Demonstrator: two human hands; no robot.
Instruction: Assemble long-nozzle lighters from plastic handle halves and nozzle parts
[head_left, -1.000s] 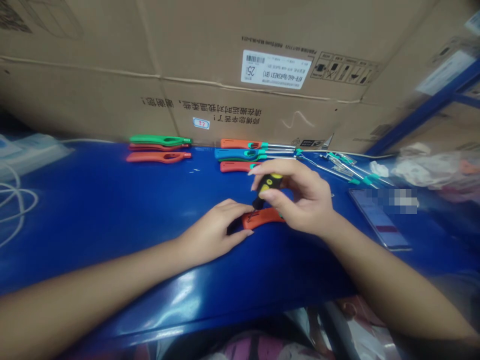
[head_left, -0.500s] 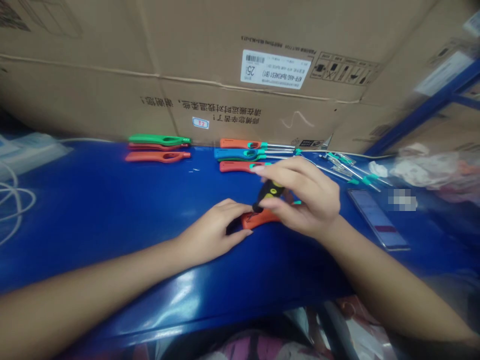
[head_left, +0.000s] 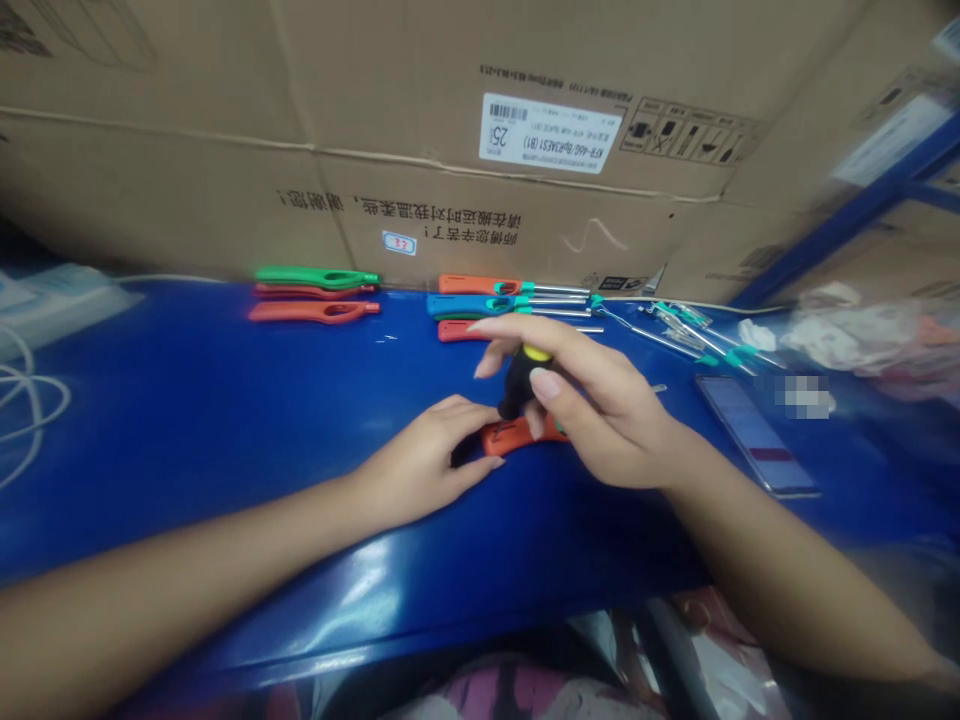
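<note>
As the right hand (head_left: 611, 420) rolls, the screwdriver (head_left: 521, 380) stands straighter.

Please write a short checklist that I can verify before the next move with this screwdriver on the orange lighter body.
1. Left hand steadies the orange lighter body on the blue bench: ok.
2. Right hand grips the black-and-yellow screwdriver: ok.
3. Screwdriver tip seated in its spot: cannot tell, fingers hide it.
4. Phone lies apart from the hands: ok.
</note>
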